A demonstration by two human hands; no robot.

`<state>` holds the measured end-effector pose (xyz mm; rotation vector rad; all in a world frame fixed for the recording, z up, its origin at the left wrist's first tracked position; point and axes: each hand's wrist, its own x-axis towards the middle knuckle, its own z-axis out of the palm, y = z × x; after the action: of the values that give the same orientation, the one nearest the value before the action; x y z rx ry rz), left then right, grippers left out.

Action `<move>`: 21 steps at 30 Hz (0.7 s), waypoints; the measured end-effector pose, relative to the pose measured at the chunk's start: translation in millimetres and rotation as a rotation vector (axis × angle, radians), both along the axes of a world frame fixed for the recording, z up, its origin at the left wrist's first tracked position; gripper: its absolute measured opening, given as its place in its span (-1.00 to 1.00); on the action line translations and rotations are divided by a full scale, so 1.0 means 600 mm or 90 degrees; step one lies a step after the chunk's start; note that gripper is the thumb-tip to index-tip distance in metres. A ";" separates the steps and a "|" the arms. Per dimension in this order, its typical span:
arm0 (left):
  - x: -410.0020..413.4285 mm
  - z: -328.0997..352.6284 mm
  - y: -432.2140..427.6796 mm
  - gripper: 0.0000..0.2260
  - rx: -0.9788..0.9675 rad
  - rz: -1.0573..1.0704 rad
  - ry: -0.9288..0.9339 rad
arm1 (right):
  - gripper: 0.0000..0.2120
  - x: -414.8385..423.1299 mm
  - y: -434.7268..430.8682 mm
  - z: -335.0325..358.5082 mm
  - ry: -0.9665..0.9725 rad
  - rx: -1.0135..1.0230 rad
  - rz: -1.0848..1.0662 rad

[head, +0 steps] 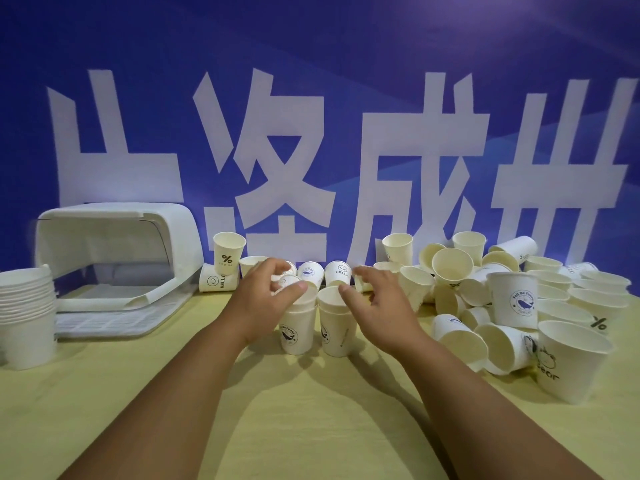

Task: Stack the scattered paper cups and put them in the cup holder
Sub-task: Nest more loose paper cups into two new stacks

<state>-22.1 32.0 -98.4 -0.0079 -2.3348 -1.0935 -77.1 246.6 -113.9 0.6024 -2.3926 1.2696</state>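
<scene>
— How far are we getting?
— Hardly started. We are keeping one tall stack of white paper cups (27, 306) on the left edge of the pale yellow counter (311, 410), while a heap of scattered white paper cups (502, 289) is waiting on the right.
— And our hands?
— Our left grip (270, 296) is pinching a small printed paper cup (289, 281) above a short nested pair (299, 323). Our right grip (374, 303) is hovering over another pair (337, 323), fingers loosely spread.
— The white plastic cup holder (117, 237) with its raised lid?
— Standing back left, and its inside is blurring too much for us to read.
</scene>
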 end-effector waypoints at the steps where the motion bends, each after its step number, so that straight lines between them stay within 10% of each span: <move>1: -0.003 -0.005 0.000 -0.55 -0.008 0.010 -0.041 | -0.43 -0.002 -0.002 -0.004 -0.026 0.018 0.001; 8: -0.014 -0.030 -0.003 -0.38 -0.013 0.022 -0.117 | -0.64 0.000 -0.004 -0.016 -0.119 -0.004 0.075; 21: -0.053 -0.063 -0.045 -0.71 0.226 0.088 -0.124 | -0.50 -0.054 0.023 -0.016 -0.088 0.013 -0.104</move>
<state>-53.8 4.7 -136.0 0.4021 -2.2320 -1.4764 -109.4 260.7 -123.3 0.3266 -2.5119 1.2544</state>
